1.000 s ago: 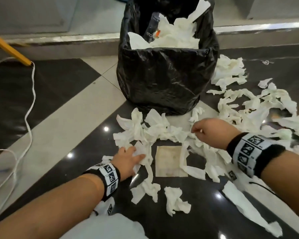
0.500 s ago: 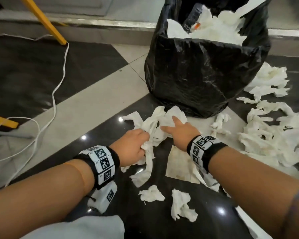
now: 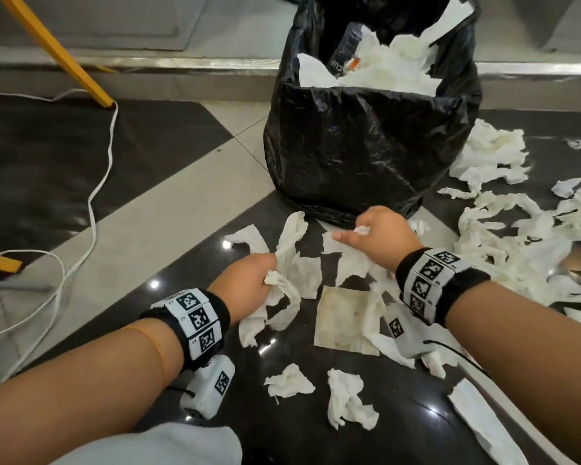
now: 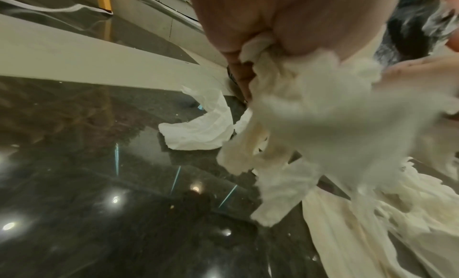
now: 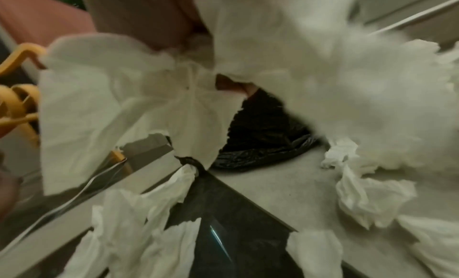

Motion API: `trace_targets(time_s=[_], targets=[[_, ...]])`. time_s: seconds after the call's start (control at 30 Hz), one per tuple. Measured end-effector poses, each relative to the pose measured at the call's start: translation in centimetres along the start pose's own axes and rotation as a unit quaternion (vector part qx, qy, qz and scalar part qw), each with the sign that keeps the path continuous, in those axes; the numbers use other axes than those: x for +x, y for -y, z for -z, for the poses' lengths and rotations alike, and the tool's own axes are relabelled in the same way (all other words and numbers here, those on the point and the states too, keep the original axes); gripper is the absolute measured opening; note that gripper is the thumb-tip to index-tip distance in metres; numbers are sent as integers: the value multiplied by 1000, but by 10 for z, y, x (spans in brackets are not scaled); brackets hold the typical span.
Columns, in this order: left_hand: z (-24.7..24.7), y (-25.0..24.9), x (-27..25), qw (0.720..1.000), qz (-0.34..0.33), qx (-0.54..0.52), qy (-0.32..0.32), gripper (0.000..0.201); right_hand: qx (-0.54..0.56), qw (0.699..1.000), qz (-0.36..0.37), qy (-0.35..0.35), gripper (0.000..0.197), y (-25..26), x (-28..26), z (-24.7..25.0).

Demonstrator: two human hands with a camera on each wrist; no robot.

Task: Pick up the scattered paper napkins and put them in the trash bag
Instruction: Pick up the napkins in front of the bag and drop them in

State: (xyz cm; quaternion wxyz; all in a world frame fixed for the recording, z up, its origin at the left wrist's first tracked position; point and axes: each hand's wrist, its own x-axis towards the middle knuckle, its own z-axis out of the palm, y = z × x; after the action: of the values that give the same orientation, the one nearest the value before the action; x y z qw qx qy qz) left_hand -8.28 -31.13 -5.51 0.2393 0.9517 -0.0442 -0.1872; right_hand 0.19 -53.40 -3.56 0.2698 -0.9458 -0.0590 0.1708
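Note:
A black trash bag [image 3: 359, 156] stands open on the floor, its top filled with white napkins [image 3: 389, 68]. In front of it my left hand [image 3: 249, 280] grips a bunch of crumpled white napkins [image 3: 296, 273] that trail down to the floor; the left wrist view shows the bunch [image 4: 298, 115] squeezed in my fist [image 4: 273, 23]. My right hand [image 3: 376, 236] grips another wad of napkins [image 3: 349, 260], which fills the right wrist view [image 5: 149, 98] with the bag [image 5: 263, 137] behind it. Two loose napkins [image 3: 346, 397] lie near my arms.
Several more napkins [image 3: 517, 236] litter the dark glossy floor to the bag's right. A stained square sheet [image 3: 346, 317] lies between my wrists. A white cord [image 3: 94, 196] and yellow legs [image 3: 57, 52] are at the left. A metal-edged step [image 3: 182, 65] runs behind the bag.
Both hands have moved together in front of the bag and closed on bunches of napkins, lifting them partly off the floor. My right hand came in from the right pile.

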Motion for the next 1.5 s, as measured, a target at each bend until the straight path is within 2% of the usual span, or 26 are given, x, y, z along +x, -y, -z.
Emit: trace_targets(time_s=[0.07,0.1,0.2,0.27,0.33,0.4,0.47,0.6,0.67,0.73,0.8,0.9,0.97,1.03,1.1,1.17,1.2,1.23,1.3,1.37,1.43,1.5], targets=[[1,-2,1,999,-10,-35,-7,20,52,999,-17,2,59,1,-2,4],[1,-1,0,999,-11,-47,-3,22,68,997,-22,14,57,2,-2,5],[-2,3,4,1000,-10,-5,10,35,40,998,-6,48,30,1,-6,4],[-6,4,4,999,-12,38,8,27,37,998,16,55,15,1,-9,1],[-9,6,2,1000,-12,19,2,14,48,995,43,75,20,4,-11,-6],[-9,6,-2,1000,-1,-2,13,13,36,993,65,94,19,7,-12,-14],[-9,6,-5,1000,0,0,20,5,13,991,61,115,21,11,-13,-20],[-6,5,-11,1000,-11,-8,22,15,-119,977,88,155,42,19,-10,-43],[-3,8,-13,999,-6,-14,48,33,-167,963,99,186,54,20,-7,-58],[-3,11,-13,995,-18,42,85,36,-221,944,100,223,59,19,-5,-73],[-3,14,-15,989,-51,98,97,18,-279,921,104,251,50,16,-8,-85],[-3,22,-18,993,-49,67,86,2,-321,904,125,252,30,9,-14,-96],[-1,27,-18,996,-37,41,65,10,-323,904,140,244,27,7,-15,-98],[1,31,-13,998,-19,42,38,6,-302,911,137,243,27,9,-14,-97],[2,33,-4,999,-7,53,8,17,-249,932,117,234,25,10,-15,-91],[3,32,7,998,-28,52,-21,20,-195,952,101,212,24,10,-17,-84],[1,33,13,997,-42,57,-22,28,-172,959,94,205,24,10,-18,-79],[-3,35,21,996,-45,77,-5,43,-150,964,90,199,23,10,-20,-75],[-9,34,33,982,-21,167,84,78,-116,974,78,179,21,8,-24,-66],[-16,31,42,955,-24,244,165,94,-74,984,62,151,16,2,-28,-59],[-24,31,49,935,-52,277,214,86,-11,988,51,148,26,-4,-32,-52],[-28,31,54,933,-65,277,221,62,11,986,49,161,38,-11,-32,-47]])
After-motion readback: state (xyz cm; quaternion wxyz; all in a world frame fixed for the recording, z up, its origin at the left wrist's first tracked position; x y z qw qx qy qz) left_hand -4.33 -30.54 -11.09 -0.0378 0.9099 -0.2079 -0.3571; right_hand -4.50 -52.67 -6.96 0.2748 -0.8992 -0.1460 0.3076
